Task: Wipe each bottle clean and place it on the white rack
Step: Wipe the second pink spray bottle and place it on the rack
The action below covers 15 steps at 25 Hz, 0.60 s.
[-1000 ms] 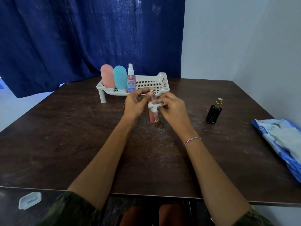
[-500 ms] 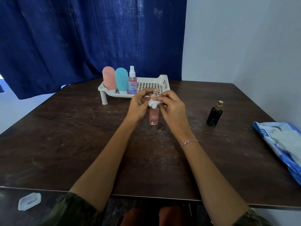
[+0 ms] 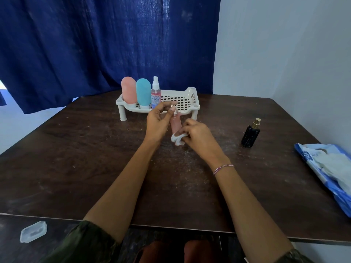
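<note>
wiping the small pink plastic spray bottle (image 3: pixel 175 123) rn

Left hand (image 3: pixel 159 123) pinches its top, right hand (image 3: pixel 197 134) rubs crumpled white wipe (image 3: pixel 177 139) round its base, above dark wooden surface (image 3: pixel 79 168).

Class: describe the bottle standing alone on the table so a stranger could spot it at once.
On the dark wooden table, look right, between the white rack and the blue-and-white packet. The black bottle stands there upright, alone: the only dark one, gold-capped, while the others are pink or blue.

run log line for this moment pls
left hand: holds small pink bottle by top | right hand: holds white wipe against its base | white rack: three bottles | black bottle: standing on table
</note>
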Each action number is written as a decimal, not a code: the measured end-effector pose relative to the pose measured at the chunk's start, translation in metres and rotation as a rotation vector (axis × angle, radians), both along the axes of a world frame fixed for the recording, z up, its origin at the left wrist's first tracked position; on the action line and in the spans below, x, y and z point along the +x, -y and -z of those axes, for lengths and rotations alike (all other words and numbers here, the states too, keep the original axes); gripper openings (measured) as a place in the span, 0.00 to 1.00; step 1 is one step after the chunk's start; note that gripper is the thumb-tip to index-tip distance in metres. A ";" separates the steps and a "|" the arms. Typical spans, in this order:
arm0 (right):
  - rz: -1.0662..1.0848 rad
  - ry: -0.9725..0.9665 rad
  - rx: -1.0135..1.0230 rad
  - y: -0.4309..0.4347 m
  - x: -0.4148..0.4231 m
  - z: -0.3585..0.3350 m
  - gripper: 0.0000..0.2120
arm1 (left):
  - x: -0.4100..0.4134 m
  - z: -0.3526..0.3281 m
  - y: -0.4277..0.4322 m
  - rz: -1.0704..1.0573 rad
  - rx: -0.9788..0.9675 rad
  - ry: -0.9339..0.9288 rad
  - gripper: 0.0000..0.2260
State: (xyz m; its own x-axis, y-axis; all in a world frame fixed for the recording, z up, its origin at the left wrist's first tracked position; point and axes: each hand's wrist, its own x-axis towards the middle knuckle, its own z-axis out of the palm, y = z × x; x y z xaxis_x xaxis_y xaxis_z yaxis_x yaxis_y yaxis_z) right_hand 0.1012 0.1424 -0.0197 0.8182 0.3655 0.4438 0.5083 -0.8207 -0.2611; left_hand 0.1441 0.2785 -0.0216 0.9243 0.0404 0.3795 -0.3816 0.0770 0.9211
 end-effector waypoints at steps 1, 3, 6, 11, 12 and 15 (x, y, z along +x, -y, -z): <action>0.003 -0.040 -0.035 0.002 0.000 -0.001 0.10 | 0.000 0.000 0.000 -0.023 0.009 -0.004 0.10; -0.002 -0.053 -0.056 0.004 -0.001 0.000 0.10 | 0.001 0.000 0.000 -0.053 0.031 -0.011 0.10; 0.010 0.107 -0.022 0.001 -0.003 0.001 0.09 | 0.002 0.000 -0.003 -0.049 0.073 0.015 0.11; 0.012 0.336 0.322 -0.003 -0.007 -0.003 0.10 | -0.004 -0.004 -0.001 0.077 0.095 0.108 0.10; 0.015 0.359 0.372 -0.003 -0.007 -0.003 0.10 | -0.004 -0.004 -0.001 0.088 0.110 0.120 0.10; 0.024 0.333 0.458 -0.002 -0.006 -0.004 0.10 | -0.001 -0.001 -0.003 0.089 0.134 0.121 0.10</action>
State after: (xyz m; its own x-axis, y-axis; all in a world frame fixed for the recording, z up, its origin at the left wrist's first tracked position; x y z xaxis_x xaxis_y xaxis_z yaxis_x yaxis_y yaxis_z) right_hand 0.0957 0.1447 -0.0156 0.6128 0.0585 0.7881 0.6069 -0.6736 -0.4219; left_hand 0.1434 0.2816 -0.0204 0.8695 -0.0976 0.4842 -0.4869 -0.0045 0.8734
